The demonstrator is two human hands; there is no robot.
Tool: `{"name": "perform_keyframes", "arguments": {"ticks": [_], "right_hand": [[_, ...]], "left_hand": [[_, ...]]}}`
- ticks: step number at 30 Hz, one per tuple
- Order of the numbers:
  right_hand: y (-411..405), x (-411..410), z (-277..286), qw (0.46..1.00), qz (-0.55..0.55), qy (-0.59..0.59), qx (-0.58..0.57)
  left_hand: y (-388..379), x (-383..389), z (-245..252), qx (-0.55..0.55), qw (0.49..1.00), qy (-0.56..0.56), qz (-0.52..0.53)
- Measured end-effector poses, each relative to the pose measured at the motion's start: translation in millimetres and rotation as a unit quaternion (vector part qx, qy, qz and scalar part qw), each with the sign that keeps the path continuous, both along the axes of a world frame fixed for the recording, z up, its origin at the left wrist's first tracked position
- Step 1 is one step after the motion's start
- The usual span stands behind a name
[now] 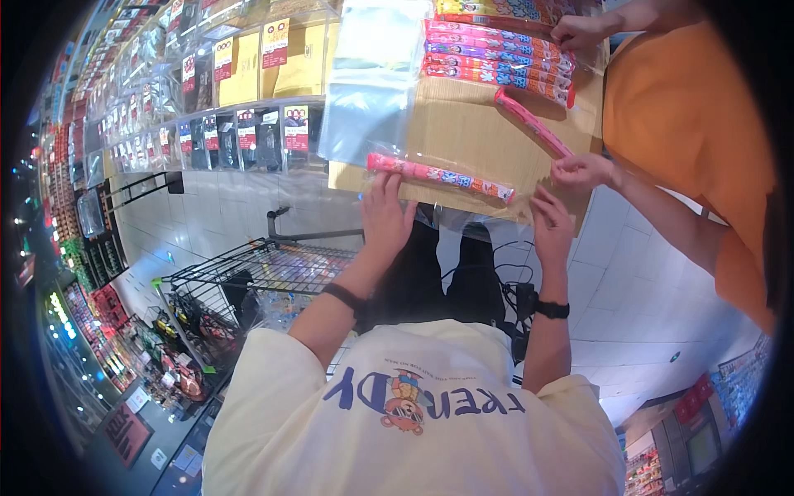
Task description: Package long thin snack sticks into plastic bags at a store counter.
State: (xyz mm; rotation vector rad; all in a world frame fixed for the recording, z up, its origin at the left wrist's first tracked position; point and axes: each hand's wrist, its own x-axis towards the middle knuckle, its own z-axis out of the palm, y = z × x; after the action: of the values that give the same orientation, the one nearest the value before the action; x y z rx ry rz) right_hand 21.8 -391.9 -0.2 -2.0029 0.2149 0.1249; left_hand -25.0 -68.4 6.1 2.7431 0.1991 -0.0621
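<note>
A pink printed tube-shaped packet point(440, 177) lies inside or under clear plastic along the near edge of a wood-grain board point(477, 127). The fingertips of my left hand point(386, 217) rest at its left end, with the thumb apart. My right hand point(552, 226) is at the board's edge, just right of the packet's other end. Its fingers are bent; whether they pinch the plastic is unclear. Clear plastic hangs over the edge between my hands. Another pink tube packet point(530, 121) slants across the board, its near end at a co-worker's hand point(580, 170).
Several printed tube packets point(496, 56) lie side by side at the back. The co-worker's other hand point(583, 32) touches packets there. Clear plastic bags point(369, 111) are stacked left. Goods bins point(248, 68) stand further left, above a wire cart point(260, 266). Cables point(512, 282) hang right.
</note>
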Motion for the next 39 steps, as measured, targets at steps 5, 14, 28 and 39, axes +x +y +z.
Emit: {"name": "perform_keyframes", "arguments": {"ticks": [5, 14, 28, 39], "right_hand": [[85, 4, 53, 0.945, 0.174, -0.207, -0.185], [156, 19, 17, 0.925, 0.231, -0.176, -0.246], [184, 106, 25, 0.886, 0.389, 0.023, -0.251], [169, 131, 16, 0.895, 0.423, 0.054, -0.129]], "left_hand": [[6, 1, -5, -0.001, 0.999, 0.034, -0.012], [37, 35, -16, -0.004, 0.997, -0.056, 0.048], [88, 85, -20, -0.384, 0.905, 0.136, 0.122], [76, 95, 10, -0.515, 0.807, 0.274, 0.087]]}}
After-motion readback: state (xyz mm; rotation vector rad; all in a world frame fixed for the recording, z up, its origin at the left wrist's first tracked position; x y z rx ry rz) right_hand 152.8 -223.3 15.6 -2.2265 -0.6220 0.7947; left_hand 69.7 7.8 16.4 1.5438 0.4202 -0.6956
